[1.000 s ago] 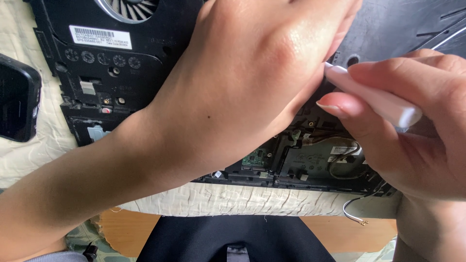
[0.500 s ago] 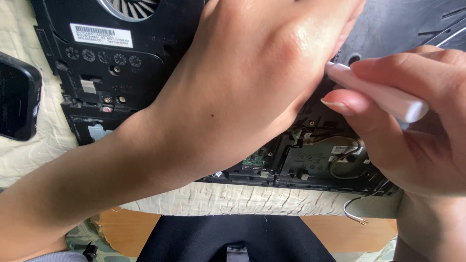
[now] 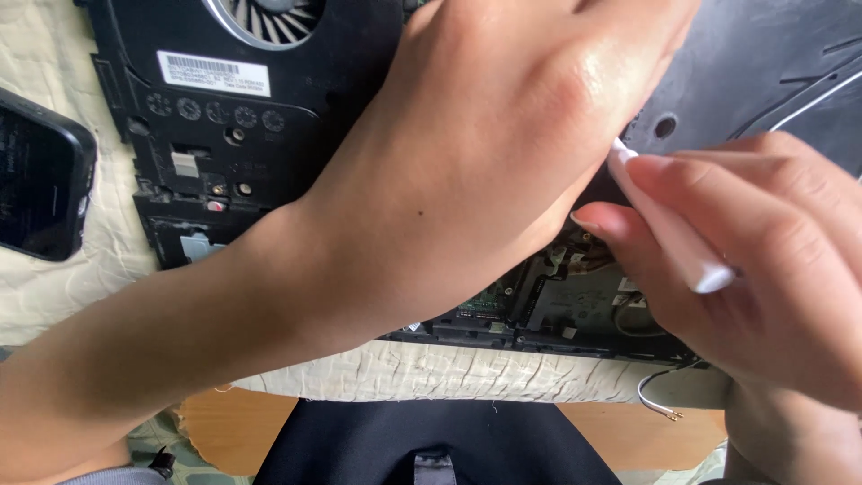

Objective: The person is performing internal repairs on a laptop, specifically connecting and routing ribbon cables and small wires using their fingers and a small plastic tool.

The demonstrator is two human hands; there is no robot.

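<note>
My left hand (image 3: 503,153) still lies flat across the opened laptop chassis (image 3: 269,117), fingers hidden at the far side, grip can't tell. My right hand (image 3: 763,269) pinches the white tool (image 3: 669,229), which has tilted slightly, tip still at the board near centre. Phone (image 3: 40,189) stays left.

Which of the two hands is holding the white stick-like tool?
The right hand: its fingers pinch the white tool at the laptop's exposed internals. The left hand holds nothing and lies flat across the black laptop chassis.
</note>
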